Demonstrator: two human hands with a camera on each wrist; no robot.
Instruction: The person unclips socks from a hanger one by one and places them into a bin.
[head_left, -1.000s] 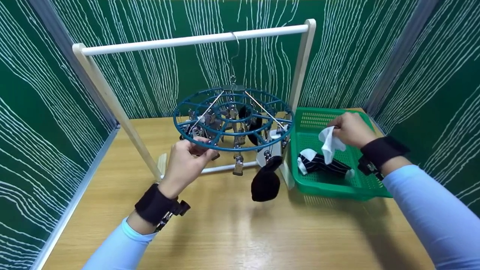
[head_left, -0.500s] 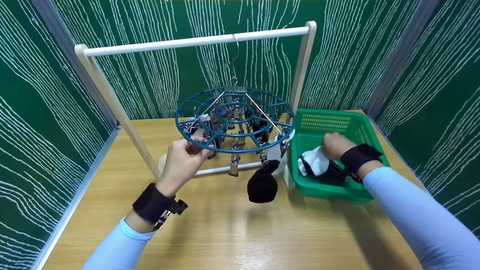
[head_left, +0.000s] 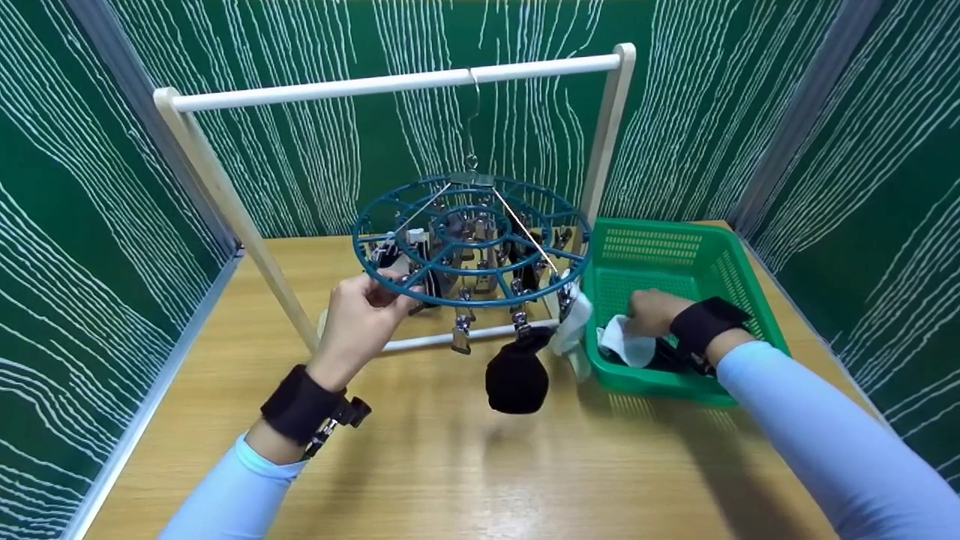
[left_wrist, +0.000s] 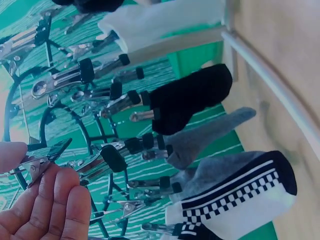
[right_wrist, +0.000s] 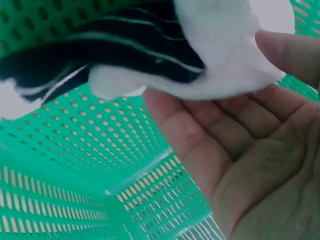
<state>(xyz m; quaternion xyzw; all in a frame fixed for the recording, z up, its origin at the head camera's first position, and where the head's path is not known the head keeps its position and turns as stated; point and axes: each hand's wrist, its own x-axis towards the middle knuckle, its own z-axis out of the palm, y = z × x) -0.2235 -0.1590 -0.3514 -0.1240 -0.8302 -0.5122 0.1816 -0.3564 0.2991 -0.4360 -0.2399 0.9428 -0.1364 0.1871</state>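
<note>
My left hand [head_left: 358, 324] is at the front-left rim of the round blue clip hanger [head_left: 480, 303], pinching a metal clip [left_wrist: 36, 167] between thumb and fingers. My right hand [head_left: 654, 312] reaches down into the green basket [head_left: 679, 384]. Its thumb and fingers pinch a white sock [right_wrist: 220, 45], which lies against a black striped sock [right_wrist: 135, 45]. From the hanger's front clip dangles a black sock [head_left: 517, 379]. In the left wrist view, another black sock [left_wrist: 195, 97], a grey sock [left_wrist: 207, 136] and a checkered sock [left_wrist: 245, 192] hang from clips.
A wooden rack with a white bar [head_left: 322, 91] bears the hanger on the wooden table [head_left: 480, 472]. Bare clips [head_left: 463, 334] hang at the front, and a white sock [head_left: 574, 319] hangs at the hanger's right. Green patterned panels [head_left: 300, 165] enclose the back and sides.
My right hand has lowered the white sock from above the basket down onto the striped sock. The hanger has turned slightly, shifting the black sock left; my left hand stays at the rim.
</note>
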